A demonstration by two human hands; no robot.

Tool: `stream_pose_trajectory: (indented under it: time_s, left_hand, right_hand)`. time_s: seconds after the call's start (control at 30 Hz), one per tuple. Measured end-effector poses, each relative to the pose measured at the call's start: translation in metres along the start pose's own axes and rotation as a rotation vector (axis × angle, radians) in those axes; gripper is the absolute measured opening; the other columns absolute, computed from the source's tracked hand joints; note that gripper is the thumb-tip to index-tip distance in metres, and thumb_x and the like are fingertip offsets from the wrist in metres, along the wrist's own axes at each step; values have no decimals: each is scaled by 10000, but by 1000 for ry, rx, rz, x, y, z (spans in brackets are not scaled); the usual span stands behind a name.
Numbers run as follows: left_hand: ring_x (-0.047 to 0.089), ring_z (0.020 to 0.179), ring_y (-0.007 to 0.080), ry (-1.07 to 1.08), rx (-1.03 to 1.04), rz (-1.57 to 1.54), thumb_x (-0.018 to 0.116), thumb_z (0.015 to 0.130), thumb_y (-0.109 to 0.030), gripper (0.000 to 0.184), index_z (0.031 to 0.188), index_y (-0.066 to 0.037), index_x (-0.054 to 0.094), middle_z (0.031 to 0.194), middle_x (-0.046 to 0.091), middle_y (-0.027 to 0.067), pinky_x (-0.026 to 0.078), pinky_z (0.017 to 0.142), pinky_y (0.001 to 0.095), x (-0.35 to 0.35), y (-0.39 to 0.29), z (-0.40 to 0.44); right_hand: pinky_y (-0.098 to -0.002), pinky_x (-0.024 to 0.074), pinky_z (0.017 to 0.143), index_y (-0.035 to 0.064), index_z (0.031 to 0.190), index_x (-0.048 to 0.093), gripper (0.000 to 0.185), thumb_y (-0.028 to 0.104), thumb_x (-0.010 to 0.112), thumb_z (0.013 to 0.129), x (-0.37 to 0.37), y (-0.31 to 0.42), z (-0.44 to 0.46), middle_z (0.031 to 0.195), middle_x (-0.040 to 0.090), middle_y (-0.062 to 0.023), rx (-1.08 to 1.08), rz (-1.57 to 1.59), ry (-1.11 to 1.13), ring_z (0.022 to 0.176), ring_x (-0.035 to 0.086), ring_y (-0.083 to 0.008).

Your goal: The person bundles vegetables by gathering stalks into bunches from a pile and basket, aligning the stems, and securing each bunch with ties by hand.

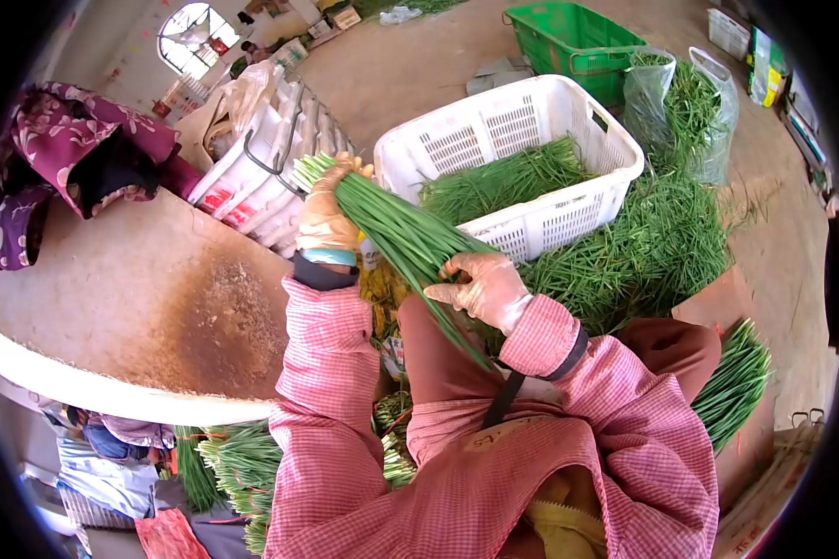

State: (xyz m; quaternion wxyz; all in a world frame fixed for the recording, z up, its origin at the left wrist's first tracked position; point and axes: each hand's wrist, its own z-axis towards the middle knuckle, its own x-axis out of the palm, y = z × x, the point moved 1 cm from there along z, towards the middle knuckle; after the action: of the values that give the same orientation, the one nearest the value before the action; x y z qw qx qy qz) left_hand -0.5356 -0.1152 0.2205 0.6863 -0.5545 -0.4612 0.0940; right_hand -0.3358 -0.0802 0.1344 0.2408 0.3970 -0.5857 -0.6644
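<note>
My left hand, in a pale glove with a blue band at the wrist, is closed round the pale stem end of a bunch of chives. The bunch slants down to the right above my lap. My right hand, also gloved, is closed round its leafy part, with an orange-tinted fingertip showing on the leaves. Just beyond the bunch stands a white plastic crate with loose chives inside. A heap of loose chives lies to the right of my right hand.
A green crate and a clear plastic bag of greens stand behind. At left are stacked white crates, purple floral cloth and a stained board. Bundled chives lie at lower left and right.
</note>
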Motion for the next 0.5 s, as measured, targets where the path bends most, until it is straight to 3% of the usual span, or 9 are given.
stream_pose_trajectory:
  time_s: [0.1, 0.17, 0.23, 0.27, 0.3, 0.37, 0.43, 0.5]
  left_hand:
    - [584, 770, 214, 2, -42, -23, 604, 760, -76, 179, 929, -54, 547, 850, 587, 74, 485, 684, 321, -1, 10, -6]
    - [579, 754, 205, 13, -82, -43, 595, 769, -78, 178, 939, -59, 542, 839, 582, 65, 480, 676, 307, 2, 19, -9]
    - [580, 763, 199, -36, -64, 38, 598, 765, -72, 206, 961, -54, 536, 842, 582, 66, 473, 665, 284, 3, 25, -12]
    - [579, 741, 192, 16, -62, 42, 589, 763, -63, 186, 943, -54, 543, 824, 583, 60, 480, 662, 287, -3, 30, -9]
    - [579, 719, 185, 68, -57, 43, 580, 761, -55, 166, 924, -54, 550, 806, 583, 53, 486, 658, 290, -7, 33, -8]
    - [582, 705, 181, 66, 1, 166, 580, 765, -70, 181, 942, -61, 550, 795, 586, 48, 486, 636, 285, -8, 38, -11]
    - [584, 726, 176, -20, 57, 132, 626, 728, -65, 228, 943, -35, 555, 825, 584, 52, 459, 611, 260, -16, 46, -4]
    - [578, 721, 155, -8, 73, 90, 635, 708, -17, 238, 930, -47, 555, 823, 588, 41, 460, 603, 253, -12, 38, -5]
  right_hand:
    - [-321, 460, 681, -2, 886, 613, 481, 411, 696, 654, 7, 2, 9, 795, 611, -167, -172, 8, -139, 726, 591, -270]
    - [-322, 456, 671, 3, 888, 619, 435, 382, 681, 683, -1, 17, 6, 784, 605, -170, -119, -76, -110, 711, 586, -261]
    - [-332, 452, 667, 0, 883, 619, 367, 333, 649, 730, 1, 12, 11, 753, 596, -162, -98, 46, -164, 691, 580, -258]
    - [-304, 456, 566, -5, 831, 620, 279, 269, 605, 778, 1, 8, 10, 727, 599, -123, -121, 146, -167, 596, 570, -209]
    - [-304, 456, 566, -5, 831, 620, 279, 269, 605, 778, -9, 13, 6, 727, 599, -123, -122, 144, -165, 596, 570, -209]
    - [-252, 420, 426, -14, 753, 595, 228, 210, 592, 793, -41, 41, -16, 664, 587, -97, -117, 1074, 202, 472, 523, -138]
    - [-202, 369, 344, -18, 705, 561, 178, 134, 576, 796, -73, 65, -46, 615, 572, -87, -280, 1070, 299, 397, 479, -105]
    - [-208, 389, 354, -39, 700, 547, 144, 74, 556, 788, -95, 59, -65, 591, 564, -90, -390, 1003, 393, 400, 492, -123]
